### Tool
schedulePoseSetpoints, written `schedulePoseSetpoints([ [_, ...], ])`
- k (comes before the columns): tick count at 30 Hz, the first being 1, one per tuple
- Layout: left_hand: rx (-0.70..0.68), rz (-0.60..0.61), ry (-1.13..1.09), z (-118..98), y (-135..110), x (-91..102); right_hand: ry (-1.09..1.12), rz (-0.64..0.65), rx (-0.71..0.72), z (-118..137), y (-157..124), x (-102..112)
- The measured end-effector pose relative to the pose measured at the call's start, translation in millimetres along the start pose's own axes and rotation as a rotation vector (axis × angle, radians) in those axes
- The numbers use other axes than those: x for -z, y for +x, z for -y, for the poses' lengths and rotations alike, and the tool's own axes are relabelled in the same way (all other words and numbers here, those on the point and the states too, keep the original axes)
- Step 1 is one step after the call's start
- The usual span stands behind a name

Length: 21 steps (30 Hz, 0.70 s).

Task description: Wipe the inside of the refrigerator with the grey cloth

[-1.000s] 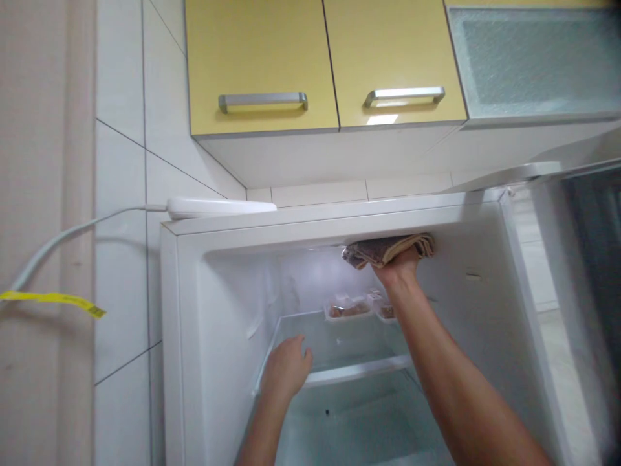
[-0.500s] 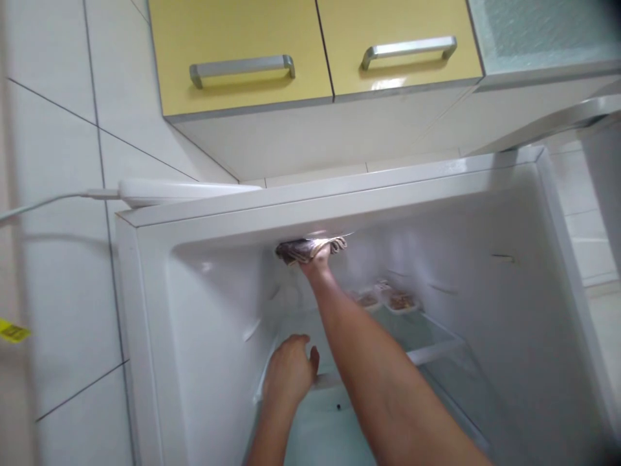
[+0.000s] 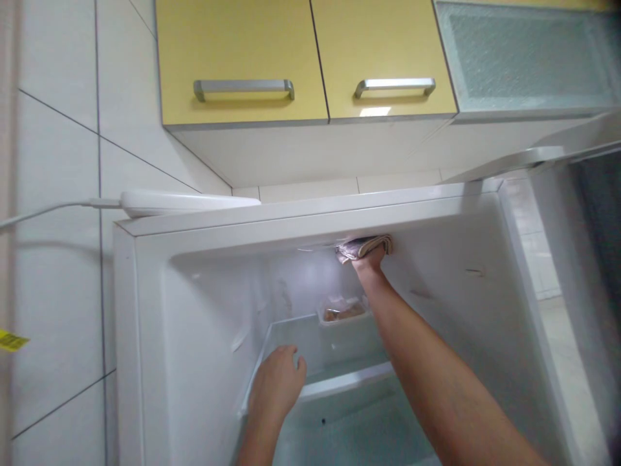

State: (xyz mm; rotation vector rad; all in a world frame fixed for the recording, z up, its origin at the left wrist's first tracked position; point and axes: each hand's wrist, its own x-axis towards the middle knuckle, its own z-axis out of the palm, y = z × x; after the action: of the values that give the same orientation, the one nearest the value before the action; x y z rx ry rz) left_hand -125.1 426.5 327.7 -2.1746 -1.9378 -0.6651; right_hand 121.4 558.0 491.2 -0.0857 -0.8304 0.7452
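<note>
Deep inside an open white refrigerator [image 3: 310, 223], my right hand [image 3: 371, 257] holds a folded, dark-patterned cloth [image 3: 359, 248] up against the inner ceiling. The cloth covers most of the fingers. Lower down, at the left front part of the glass shelf [image 3: 295, 343], my left hand [image 3: 279, 382] hovers over or rests on the shelf; which of the two I cannot tell. Its thumb stands apart from the bent fingers and nothing shows in it. A clear container with brownish food [image 3: 344, 310] sits at the back of the shelf, partly beside my right forearm.
Yellow cabinets [image 3: 242, 52] with metal handles hang above the refrigerator, with a frosted glass cabinet door [image 3: 524, 58] on the right. The refrigerator door [image 3: 577, 259] stands open at the right. A white device [image 3: 184, 202] with a cable lies on top at the left.
My right hand has slid the cloth to the right along the inner ceiling. My left hand stays near the shelf's left front. The view has shifted slightly, showing more of the shelf.
</note>
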Motion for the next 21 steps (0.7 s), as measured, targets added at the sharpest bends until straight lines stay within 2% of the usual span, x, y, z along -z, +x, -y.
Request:
schedulePoseSetpoints([
  [4, -0.002, 0.005, 0.014, -1, -1, 1.6, 0.247, -0.157, -0.082, 37, -12, 7],
  [9, -0.008, -0.011, 0.024, -2, -2, 3.7, 0.432, -0.12, 0.006, 88, -68, 1],
  [12, -0.006, -0.011, 0.032, -1, -1, 3.8, 0.42, -0.086, 0.077, 121, -106, -4],
  [14, -0.008, -0.01, 0.032, -1, 0, 3.6, 0.331, -0.112, 0.154, 136, -127, -8],
  [17, -0.015, -0.007, 0.03, 0, 1, 3.5, 0.079, -0.199, 0.333, 143, -147, -11],
  [21, -0.01, -0.001, 0.025, -1, 0, 4.7, -0.535, -0.309, 0.618, 131, -149, 3],
])
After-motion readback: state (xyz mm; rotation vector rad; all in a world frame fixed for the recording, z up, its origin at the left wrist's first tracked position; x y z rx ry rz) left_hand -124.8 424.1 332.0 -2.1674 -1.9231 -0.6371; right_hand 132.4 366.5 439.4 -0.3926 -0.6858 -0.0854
